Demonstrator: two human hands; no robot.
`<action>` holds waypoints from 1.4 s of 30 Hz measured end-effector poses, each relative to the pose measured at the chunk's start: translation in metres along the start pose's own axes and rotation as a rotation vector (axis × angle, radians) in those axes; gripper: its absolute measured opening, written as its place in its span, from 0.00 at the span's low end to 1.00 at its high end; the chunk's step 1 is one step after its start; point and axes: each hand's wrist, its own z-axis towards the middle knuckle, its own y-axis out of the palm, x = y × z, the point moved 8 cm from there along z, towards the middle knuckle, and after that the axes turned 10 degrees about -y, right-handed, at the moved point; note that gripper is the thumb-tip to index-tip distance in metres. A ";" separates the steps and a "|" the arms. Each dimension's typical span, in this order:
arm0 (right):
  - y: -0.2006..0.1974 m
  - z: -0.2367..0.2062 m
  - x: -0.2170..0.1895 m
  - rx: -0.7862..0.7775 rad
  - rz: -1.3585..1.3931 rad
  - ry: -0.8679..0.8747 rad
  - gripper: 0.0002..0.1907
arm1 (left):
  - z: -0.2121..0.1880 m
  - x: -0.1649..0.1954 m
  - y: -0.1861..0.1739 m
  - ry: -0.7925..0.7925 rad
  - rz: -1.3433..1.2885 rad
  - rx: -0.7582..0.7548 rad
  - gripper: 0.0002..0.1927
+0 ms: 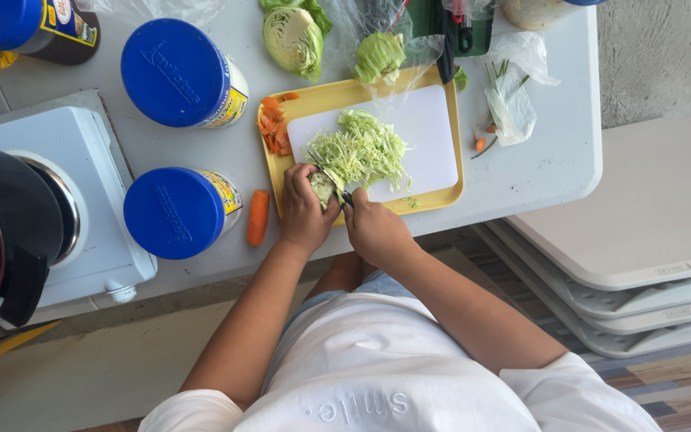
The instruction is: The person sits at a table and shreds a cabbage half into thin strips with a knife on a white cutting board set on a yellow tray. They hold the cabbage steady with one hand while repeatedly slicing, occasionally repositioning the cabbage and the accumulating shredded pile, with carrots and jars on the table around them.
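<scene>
Head camera is looking straight down on both hands working at the near edge of a white cutting board [421, 132], which is lying in a yellow tray [451, 196]. The left hand [304, 212] is curling its fingers down over a small cabbage piece [321, 188], pinning it to the board. The right hand [375, 232] is closing around a knife handle [348, 198] just beside it; the blade itself is mostly hidden between the two hands, so its exact line cannot be told, though it seems to be sitting right against the cabbage piece on the side facing the right hand. Just beyond the fingertips of both hands a heap of shredded cabbage [361, 150] is spreading out, its long axis running away from the left hand toward the board's far corner. A whole carrot [258, 217] is lying off the tray, just outside the left hand.
</scene>
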 end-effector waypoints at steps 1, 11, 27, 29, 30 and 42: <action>0.001 -0.001 0.002 -0.005 0.002 0.005 0.14 | 0.000 0.000 0.001 -0.008 0.001 0.001 0.34; 0.004 -0.002 0.005 0.009 -0.048 0.011 0.15 | 0.002 0.007 -0.002 0.016 0.012 0.002 0.33; 0.025 0.004 0.028 0.005 -0.136 -0.080 0.16 | 0.017 0.019 -0.030 -0.002 0.031 0.060 0.34; 0.027 0.005 0.035 -0.031 -0.128 0.025 0.18 | 0.016 0.026 -0.048 0.004 0.034 0.124 0.32; 0.027 0.007 0.035 -0.040 -0.118 0.036 0.18 | 0.013 0.027 -0.054 -0.009 0.002 0.115 0.31; 0.016 0.008 0.052 -0.131 -0.089 0.026 0.19 | 0.007 0.029 -0.066 -0.050 -0.036 0.151 0.30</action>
